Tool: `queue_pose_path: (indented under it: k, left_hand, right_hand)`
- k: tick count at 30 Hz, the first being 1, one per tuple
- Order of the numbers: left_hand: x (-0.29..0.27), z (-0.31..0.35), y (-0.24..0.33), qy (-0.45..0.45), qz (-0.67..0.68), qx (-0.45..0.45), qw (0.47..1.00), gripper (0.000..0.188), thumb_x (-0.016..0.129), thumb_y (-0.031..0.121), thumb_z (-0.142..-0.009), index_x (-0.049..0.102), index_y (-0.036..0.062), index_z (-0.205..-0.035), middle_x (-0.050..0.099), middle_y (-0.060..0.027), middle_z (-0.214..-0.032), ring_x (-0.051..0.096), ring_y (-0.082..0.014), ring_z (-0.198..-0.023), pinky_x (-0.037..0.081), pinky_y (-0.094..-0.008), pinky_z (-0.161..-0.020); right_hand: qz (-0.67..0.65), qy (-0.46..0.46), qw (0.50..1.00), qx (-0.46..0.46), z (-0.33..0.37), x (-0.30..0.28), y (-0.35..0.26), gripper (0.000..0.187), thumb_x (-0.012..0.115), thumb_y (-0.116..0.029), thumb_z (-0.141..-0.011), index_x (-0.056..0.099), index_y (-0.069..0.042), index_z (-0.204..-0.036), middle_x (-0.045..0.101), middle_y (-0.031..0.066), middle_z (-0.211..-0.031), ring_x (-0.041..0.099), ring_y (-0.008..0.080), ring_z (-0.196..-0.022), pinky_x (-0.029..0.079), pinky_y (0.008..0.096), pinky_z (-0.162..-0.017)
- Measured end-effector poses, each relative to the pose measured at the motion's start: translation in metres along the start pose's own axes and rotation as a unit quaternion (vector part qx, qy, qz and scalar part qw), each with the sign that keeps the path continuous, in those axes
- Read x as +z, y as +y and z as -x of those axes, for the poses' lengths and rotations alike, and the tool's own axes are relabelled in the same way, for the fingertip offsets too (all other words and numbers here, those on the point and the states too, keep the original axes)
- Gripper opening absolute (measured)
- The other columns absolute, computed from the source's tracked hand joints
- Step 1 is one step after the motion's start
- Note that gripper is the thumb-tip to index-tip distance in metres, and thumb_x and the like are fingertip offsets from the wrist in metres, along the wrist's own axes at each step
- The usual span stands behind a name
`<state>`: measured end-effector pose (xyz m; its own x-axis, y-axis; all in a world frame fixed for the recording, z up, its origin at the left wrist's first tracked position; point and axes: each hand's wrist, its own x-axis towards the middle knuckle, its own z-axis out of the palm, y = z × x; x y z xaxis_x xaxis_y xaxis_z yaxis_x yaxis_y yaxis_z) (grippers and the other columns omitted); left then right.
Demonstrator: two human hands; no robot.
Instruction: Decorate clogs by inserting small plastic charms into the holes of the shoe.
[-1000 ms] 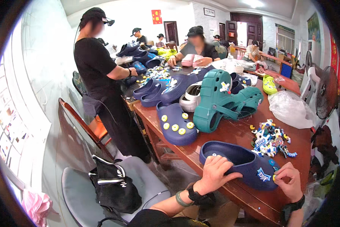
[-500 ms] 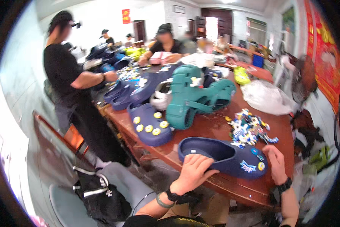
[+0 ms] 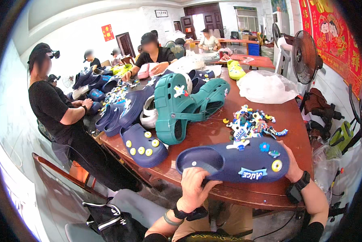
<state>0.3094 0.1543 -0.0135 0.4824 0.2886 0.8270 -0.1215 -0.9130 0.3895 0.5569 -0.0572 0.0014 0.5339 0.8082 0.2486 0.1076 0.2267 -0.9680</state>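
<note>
A navy blue clog (image 3: 217, 165) is held sideways at the table's near edge, heel to the left and toe to the right. My left hand (image 3: 194, 189) is closed on the near rim at its heel opening, thumb along the side. Around the toe wraps my right hand (image 3: 294, 165), its fingertips partly hidden behind the shoe. On the clog's upper sit a blue flower charm (image 3: 264, 147), a lettered banner charm (image 3: 252, 174), a yellow-and-white round charm (image 3: 276, 165) and a small teal charm (image 3: 274, 153). Just beyond lies a pile of loose charms (image 3: 249, 123).
Left of the held clog are a navy clog with yellow round charms (image 3: 138, 141) and teal clogs (image 3: 168, 107). A white plastic bag (image 3: 265, 86) and lime clog (image 3: 235, 69) lie farther back. Co-workers are around the table (image 3: 286, 133). A fan (image 3: 304, 56) stands at right.
The clog has tilted so its upper faces me more. My right hand has moved from beside the toe to grip it. My view has shifted too.
</note>
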Motion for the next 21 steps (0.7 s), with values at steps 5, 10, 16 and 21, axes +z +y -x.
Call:
queue_pose_path:
  k: [5,10,16,21]
  left_hand:
    - [0.006,-0.032,0.039,-0.040,0.333,-0.134,0.932,0.055,0.079,-0.001,-0.075,0.052,0.0002,-0.123,0.057,-0.0062,-0.115,0.053,-0.0166,-0.106,0.041,-0.0325,-0.094]
    - [0.029,-0.105,0.058,-0.098,0.461,-0.221,0.854,0.051,0.073,0.010,-0.084,0.047,-0.0014,-0.126,0.057,-0.0076,-0.116,0.053,-0.0138,-0.105,0.043,-0.0317,-0.095]
    - [0.106,-0.231,-0.020,0.049,0.367,-0.128,0.920,0.031,0.067,0.001,-0.081,0.049,0.0010,-0.106,0.061,-0.0089,-0.089,0.059,-0.0156,-0.070,0.051,-0.0295,-0.060]
    - [0.109,-0.302,-0.087,0.176,0.047,-0.138,0.974,0.042,0.062,-0.002,-0.073,0.043,-0.0027,-0.111,0.055,-0.0276,-0.103,0.055,-0.0437,-0.103,0.046,-0.0460,-0.089]
  right_hand:
    - [0.265,-0.054,0.960,-0.078,0.009,-0.002,0.000,0.060,0.069,-0.009,-0.086,0.040,-0.003,-0.139,0.051,0.0098,-0.134,0.049,0.0180,-0.120,0.042,0.0352,-0.102]
    - [0.172,-0.173,0.970,-0.022,0.012,0.029,-0.014,0.086,0.077,-0.010,-0.079,0.023,-0.004,-0.146,0.045,0.0142,-0.136,0.054,0.0210,-0.113,0.048,0.0330,-0.086]
    - [0.215,-0.183,0.959,-0.003,0.017,0.030,-0.022,0.090,0.078,-0.013,-0.078,0.021,-0.004,-0.147,0.044,0.0159,-0.133,0.057,0.0224,-0.108,0.049,0.0334,-0.084]
    - [0.240,-0.229,0.942,-0.043,0.014,0.029,-0.018,0.084,0.079,-0.015,-0.078,0.028,-0.002,-0.144,0.048,0.0147,-0.126,0.059,0.0209,-0.103,0.049,0.0318,-0.082]
